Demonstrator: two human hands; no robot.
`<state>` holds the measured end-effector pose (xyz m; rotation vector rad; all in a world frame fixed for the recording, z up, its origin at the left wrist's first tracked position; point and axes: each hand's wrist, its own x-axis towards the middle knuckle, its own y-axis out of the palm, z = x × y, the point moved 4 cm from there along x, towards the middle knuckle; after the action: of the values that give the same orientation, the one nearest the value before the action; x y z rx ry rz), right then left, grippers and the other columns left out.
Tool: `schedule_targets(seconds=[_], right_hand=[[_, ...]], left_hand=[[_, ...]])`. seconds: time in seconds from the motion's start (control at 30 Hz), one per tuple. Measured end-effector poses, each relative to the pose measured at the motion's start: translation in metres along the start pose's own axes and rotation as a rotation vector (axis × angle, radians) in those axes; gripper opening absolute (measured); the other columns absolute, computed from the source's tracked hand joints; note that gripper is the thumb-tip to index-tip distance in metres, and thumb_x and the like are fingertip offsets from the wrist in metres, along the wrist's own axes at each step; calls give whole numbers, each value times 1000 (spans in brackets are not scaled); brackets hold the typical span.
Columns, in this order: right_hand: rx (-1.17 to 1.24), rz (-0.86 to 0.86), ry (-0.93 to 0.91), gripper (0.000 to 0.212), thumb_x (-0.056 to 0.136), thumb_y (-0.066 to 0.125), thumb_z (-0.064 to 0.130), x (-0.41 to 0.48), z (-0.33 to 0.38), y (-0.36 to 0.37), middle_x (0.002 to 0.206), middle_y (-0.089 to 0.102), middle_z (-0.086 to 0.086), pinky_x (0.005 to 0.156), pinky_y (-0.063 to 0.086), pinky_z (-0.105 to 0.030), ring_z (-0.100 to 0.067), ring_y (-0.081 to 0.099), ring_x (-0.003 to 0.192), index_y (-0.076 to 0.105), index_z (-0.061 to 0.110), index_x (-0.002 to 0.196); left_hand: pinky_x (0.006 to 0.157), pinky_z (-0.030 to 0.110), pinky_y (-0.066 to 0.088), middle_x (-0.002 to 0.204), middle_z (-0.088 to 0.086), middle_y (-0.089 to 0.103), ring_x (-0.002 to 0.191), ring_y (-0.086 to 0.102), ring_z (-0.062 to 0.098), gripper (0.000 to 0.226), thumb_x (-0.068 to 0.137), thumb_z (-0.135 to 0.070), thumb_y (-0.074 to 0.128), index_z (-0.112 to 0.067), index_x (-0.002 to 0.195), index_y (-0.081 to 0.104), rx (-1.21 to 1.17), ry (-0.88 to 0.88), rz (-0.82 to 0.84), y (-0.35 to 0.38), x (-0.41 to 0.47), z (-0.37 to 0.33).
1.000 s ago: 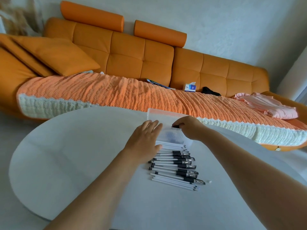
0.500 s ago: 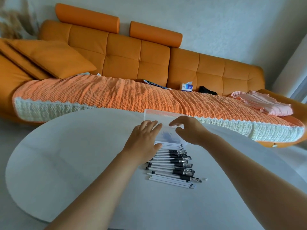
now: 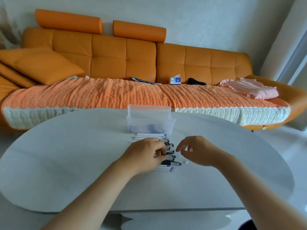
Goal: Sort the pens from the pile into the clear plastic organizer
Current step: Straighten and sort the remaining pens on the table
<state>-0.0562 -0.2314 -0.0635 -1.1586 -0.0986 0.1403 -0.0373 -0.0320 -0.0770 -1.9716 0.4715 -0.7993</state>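
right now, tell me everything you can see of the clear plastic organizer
The clear plastic organizer is a rectangular box of frosted, see-through plastic, with a taller back wall and a lower front section. Dark bluish shapes show blurred through the front. It stands upright on the far side of the white table, just behind the pens. The left hand and right hand are both apart from it.

White black-tipped pens (image 3: pixel 170 163) piled flat on table, clear organizer (image 3: pixel 150 121) upright just behind
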Motion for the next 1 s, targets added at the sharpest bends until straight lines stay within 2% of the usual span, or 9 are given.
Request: schedule_targets(seconds=[0.13, 0.33, 0.47, 0.6, 0.73, 0.8, 0.9, 1.0], right_hand=[[-14, 74, 7, 22, 87, 64, 24, -15, -18, 5, 89, 66, 23, 65, 40, -4, 7, 60, 80, 74, 41, 97], [23, 22, 8, 8, 86, 74, 29, -16, -25, 10, 89, 64, 18, 63, 38, -7, 3, 58, 79, 78, 36, 88], [-7, 29, 31, 10, 88, 69, 25, -14, -28, 15, 87, 62, 18, 62, 38, -9, 2, 57, 78, 75, 31, 88], [34, -13, 15, 12, 96, 59, 22, -16, -21, 14, 94, 66, 12, 70, 50, -20, -7, 62, 81, 68, 30, 94], [140, -87, -19, 14, 92, 67, 21, -17, -10, 11, 90, 67, 16, 62, 41, -9, 4, 59, 73, 72, 31, 102], [200, -117, -16, 13, 88, 72, 20, -18, -6, 9, 83, 66, 19, 60, 39, -5, 10, 58, 69, 76, 29, 96], [230, -109, -48, 8, 87, 73, 17, -19, 0, 7, 75, 65, 21, 59, 39, -4, 14, 55, 64, 78, 23, 88], [212, -57, -46, 10, 89, 71, 17, -20, 3, 10, 80, 68, 18, 56, 39, -5, 14, 56, 61, 77, 24, 93]], left_hand=[[68, 23, 42, 80, -20, 51, 79, 47, 1, 11, 81, -41, 67, -32, 86, 62, 33, 58, 62, 10, -7, -9], [72, 20, 40, 83, -17, 54, 83, 47, -1, 13, 79, -43, 71, -33, 83, 64, 53, 68, 105, 14, -13, -9], [77, 23, 43, 87, -17, 55, 87, 46, -2, 11, 83, -43, 69, -33, 86, 65, 87, 65, 127, 17, -17, -12], [77, 22, 41, 90, -17, 55, 90, 44, -2, 10, 85, -42, 66, -33, 88, 66, 116, 60, 115, 17, -18, -14], [77, 24, 41, 92, -17, 52, 90, 42, 0, 10, 88, -42, 63, -33, 89, 66, 145, 65, 127, 19, -19, -14], [80, 26, 42, 92, -16, 53, 91, 45, 3, 7, 90, -36, 62, -30, 88, 66, 142, 90, 106, 17, -18, -15], [82, 28, 42, 93, -14, 53, 91, 48, 5, 4, 89, -32, 65, -28, 89, 65, 120, 99, 66, 14, -16, -13], [85, 28, 42, 95, -14, 52, 94, 48, 5, 9, 86, -40, 66, -31, 89, 65, 129, 90, 104, 17, -19, -13]])
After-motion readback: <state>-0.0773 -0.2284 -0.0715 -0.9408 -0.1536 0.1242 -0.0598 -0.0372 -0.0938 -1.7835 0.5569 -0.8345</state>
